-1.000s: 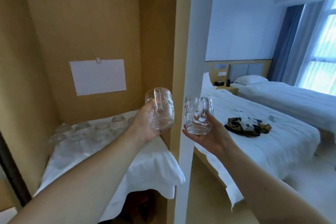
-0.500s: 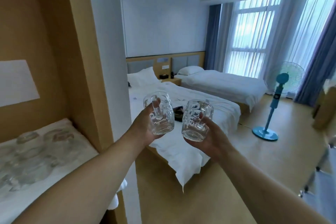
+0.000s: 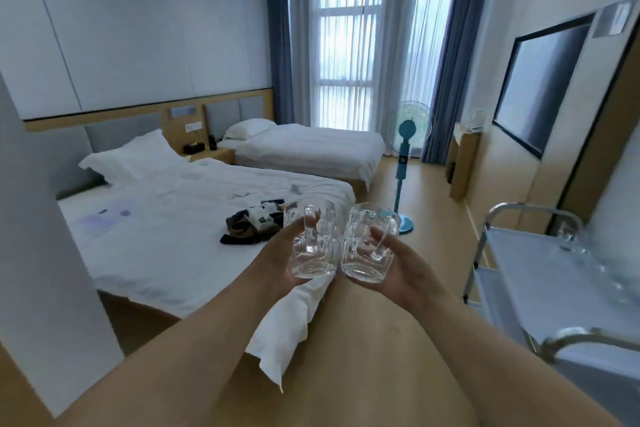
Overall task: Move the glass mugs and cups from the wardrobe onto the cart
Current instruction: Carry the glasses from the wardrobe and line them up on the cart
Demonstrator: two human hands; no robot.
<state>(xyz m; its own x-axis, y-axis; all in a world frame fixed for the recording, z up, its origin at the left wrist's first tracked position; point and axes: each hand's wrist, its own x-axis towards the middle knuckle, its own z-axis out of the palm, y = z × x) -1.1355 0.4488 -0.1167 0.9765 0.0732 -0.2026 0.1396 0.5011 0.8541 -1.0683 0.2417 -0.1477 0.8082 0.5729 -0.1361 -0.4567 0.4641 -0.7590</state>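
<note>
My left hand (image 3: 277, 263) grips a clear glass mug (image 3: 311, 243), upright, its handle facing me. Right beside it, my right hand (image 3: 401, 270) holds a second clear glass mug (image 3: 367, 246), also upright; the two mugs nearly touch. Both are held in the air over the floor at the corner of the near bed. The metal cart (image 3: 526, 274) with white shelves stands at the right; blurred glassware (image 3: 595, 263) sits on its top shelf. The wardrobe is out of view.
The near bed (image 3: 173, 225) with a dark bundle (image 3: 252, 222) lies left of the mugs, a second bed (image 3: 311, 146) behind it. A blue standing fan (image 3: 405, 166) stands on the wooden floor ahead. A white wall corner (image 3: 45, 253) fills the left edge. A television (image 3: 540, 87) hangs at right.
The view has swung right, from the wardrobe shelf to the room; the cart has come into sight at the right. Both hands still carry their mugs, now closer together.
</note>
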